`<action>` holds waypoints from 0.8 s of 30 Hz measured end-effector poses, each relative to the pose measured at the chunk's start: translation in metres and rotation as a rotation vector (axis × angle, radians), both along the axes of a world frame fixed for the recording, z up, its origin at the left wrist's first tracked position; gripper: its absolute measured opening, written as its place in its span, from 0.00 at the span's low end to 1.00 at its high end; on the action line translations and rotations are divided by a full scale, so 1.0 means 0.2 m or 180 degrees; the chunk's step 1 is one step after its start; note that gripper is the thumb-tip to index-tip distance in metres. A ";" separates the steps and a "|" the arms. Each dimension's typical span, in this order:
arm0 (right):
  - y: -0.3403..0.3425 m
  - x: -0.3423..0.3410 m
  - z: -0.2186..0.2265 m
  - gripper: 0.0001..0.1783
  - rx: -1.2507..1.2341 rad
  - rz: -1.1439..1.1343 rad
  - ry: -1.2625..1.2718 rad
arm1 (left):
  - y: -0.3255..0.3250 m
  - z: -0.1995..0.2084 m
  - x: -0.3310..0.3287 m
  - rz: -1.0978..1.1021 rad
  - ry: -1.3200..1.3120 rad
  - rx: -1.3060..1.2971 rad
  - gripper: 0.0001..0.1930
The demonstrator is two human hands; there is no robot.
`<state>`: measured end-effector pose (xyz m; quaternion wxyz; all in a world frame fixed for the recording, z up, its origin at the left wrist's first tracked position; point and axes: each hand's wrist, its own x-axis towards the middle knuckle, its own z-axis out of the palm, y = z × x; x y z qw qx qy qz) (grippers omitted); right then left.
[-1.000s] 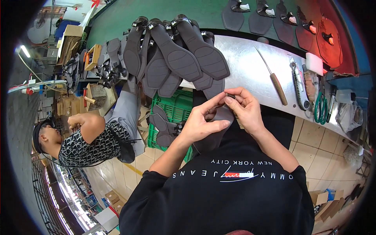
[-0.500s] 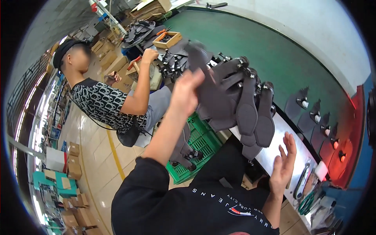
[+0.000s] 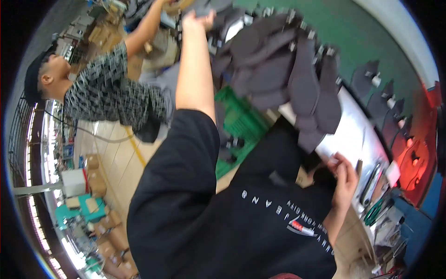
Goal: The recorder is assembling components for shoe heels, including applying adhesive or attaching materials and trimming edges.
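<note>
We see left hand near grey soles, left end of counter; blurred, can't tell grip. Right hand loosely curled by front edge, contents unclear. Sole pile overhangs same edge.

We see motion blur, white glare on the tabletop, a red glow at right, black fisheye corners.

Blur hides whether the left grip holds anything.

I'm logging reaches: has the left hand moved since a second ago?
Yes, left and away: the left hand went from right of the green crate to beyond it.
</note>
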<state>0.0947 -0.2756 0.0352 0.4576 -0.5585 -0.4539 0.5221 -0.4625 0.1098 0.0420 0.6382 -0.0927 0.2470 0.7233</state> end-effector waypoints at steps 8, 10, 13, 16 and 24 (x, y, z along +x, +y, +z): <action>-0.01 -0.04 -0.06 0.17 -0.0238 0.0167 0.0375 | -1.63 -0.27 0.48 -0.1564 0.5995 -0.0144 0.21; -0.01 -0.06 -0.07 0.17 -0.0266 0.0286 0.0390 | -1.97 -0.60 0.44 -0.2112 0.5820 -0.0290 0.22; -0.02 -0.08 -0.06 0.17 -0.0276 0.0341 0.0362 | -2.11 -0.76 0.43 -0.2723 0.6750 -0.0150 0.28; -0.03 -0.13 -0.03 0.16 -0.0200 0.0396 0.0252 | -2.09 -0.81 0.39 -0.3409 0.7120 0.0015 0.31; -0.08 -0.14 -0.06 0.15 -0.0209 0.0444 0.0157 | -2.15 -0.77 0.28 -0.3892 0.8105 0.1204 0.38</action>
